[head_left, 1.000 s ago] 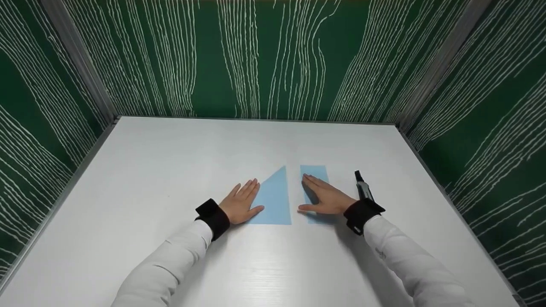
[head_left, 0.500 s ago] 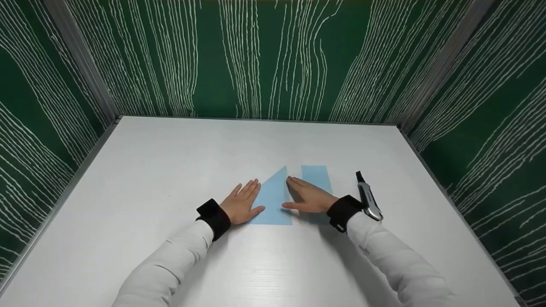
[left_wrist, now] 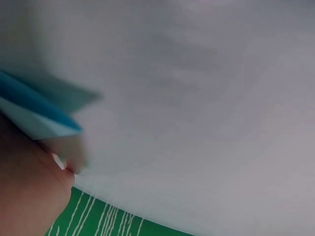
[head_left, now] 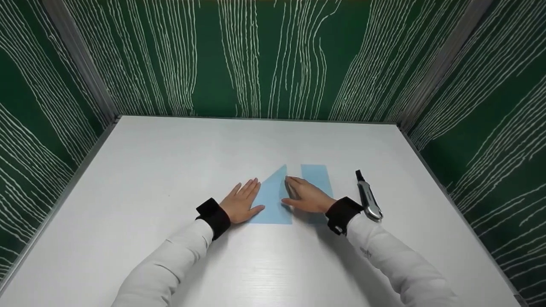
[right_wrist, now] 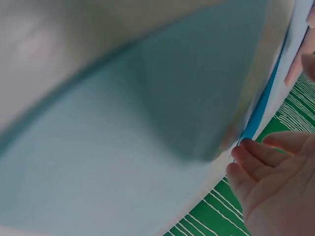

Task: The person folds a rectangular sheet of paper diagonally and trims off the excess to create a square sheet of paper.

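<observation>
A light blue paper triangle (head_left: 271, 202) lies on the white table (head_left: 170, 162), with a narrow blue paper strip (head_left: 318, 174) just to its right. My left hand (head_left: 242, 204) lies flat with straight fingers on the triangle's left edge. My right hand (head_left: 305, 197) reaches over the strip, and its fingertips (right_wrist: 238, 152) touch the triangle's right edge, which looks slightly raised. The left wrist view shows a blurred blue paper corner (left_wrist: 39, 118) beside my left hand (left_wrist: 24, 196). Blue paper (right_wrist: 147, 123) fills most of the right wrist view.
A utility knife (head_left: 367, 197) with a black tip lies right of the strip, close to my right sleeve. Green walls with white lines (head_left: 273, 55) close the table in at the back and on both sides.
My right hand slid left off the strip to the triangle's right edge, uncovering the knife. The left hand and both papers stayed in place.
</observation>
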{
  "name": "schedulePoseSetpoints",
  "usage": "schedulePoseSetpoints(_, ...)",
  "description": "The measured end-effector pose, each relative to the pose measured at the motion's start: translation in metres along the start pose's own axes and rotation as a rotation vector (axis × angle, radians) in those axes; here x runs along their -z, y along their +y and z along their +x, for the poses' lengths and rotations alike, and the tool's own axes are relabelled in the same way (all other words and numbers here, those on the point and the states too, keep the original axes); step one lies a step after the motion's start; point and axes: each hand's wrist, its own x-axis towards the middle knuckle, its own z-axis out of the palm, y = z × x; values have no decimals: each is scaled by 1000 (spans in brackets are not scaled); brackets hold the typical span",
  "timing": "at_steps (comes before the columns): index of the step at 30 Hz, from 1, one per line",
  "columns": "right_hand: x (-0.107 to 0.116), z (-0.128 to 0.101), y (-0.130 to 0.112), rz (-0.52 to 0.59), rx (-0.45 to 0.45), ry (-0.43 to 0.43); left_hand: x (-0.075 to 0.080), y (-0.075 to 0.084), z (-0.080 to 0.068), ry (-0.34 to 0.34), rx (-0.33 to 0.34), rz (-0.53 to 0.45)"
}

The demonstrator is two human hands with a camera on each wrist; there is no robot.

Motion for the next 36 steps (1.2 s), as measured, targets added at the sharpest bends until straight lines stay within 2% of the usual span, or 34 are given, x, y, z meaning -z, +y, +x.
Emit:
schedulePoseSetpoints(6, -2, -1, -8, 269, -39, 120, -4, -4, 3, 2, 4, 4)
schedulePoseSetpoints(12, -5, 2, -12, 585, -194, 199, -11, -11, 7, -6, -2, 4)
schedulePoseSetpoints(15, -6, 6, -13, 697, -251, 205, -10, -10, 5, 6, -15, -4)
schedulePoseSetpoints(18, -8, 9, -17, 744, -320, 201, -10, -10, 6, 19, -12, 5)
schedulePoseSetpoints(26, -15, 21, -22, 787, -488, 191, -19, -16, 12, 26, -7, 41)
schedulePoseSetpoints(32, -17, 26, -21, 863, -508, 167, -16, -16, 10, 20, -30, 53)
schedulePoseSetpoints(36, -19, 29, -22, 842, -478, 154, -13, -17, 7, 29, -55, 64)
